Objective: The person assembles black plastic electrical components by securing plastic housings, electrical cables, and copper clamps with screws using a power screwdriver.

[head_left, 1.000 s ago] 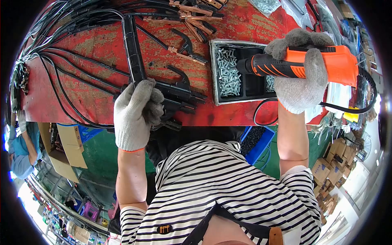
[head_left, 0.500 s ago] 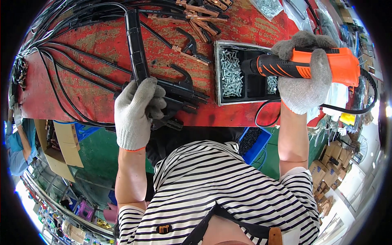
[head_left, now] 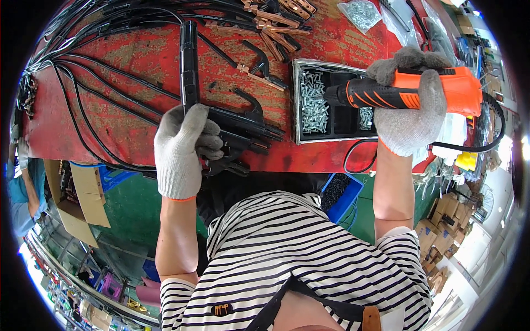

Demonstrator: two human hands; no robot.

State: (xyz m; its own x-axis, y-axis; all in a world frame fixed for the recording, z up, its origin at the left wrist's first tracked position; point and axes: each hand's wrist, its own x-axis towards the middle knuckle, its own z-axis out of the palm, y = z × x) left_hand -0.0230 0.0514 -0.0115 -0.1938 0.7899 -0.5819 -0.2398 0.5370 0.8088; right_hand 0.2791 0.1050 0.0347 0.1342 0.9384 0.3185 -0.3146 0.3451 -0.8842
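Note:
My left hand (head_left: pixel 181 148), in a grey-white glove, is closed round the lower end of a black welding electrode holder (head_left: pixel 189 63). Its long handle points away from me, with a cable at the far end; the gripped end is partly hidden by my fingers. Beside that hand lie more black electrode holders (head_left: pixel 243 124) at the table's near edge. My gloved right hand (head_left: pixel 411 107) grips an orange and black electric screwdriver (head_left: pixel 381 95). The tool's tip points left, above a divided black tray (head_left: pixel 342 118) holding small silver screws (head_left: pixel 313 107).
Copper-coloured clamp parts (head_left: pixel 276 25) lie at the back of the red table (head_left: pixel 138 52). Black cables (head_left: pixel 105 88) spread across its left side. A bag of screws (head_left: pixel 361 14) rests at the back right. Below the edge are a blue bin (head_left: pixel 342 196) and a cardboard box (head_left: pixel 83 193).
The far end of the electrode holder in my left hand has swung slightly right and nearer. My right hand with the screwdriver has barely shifted.

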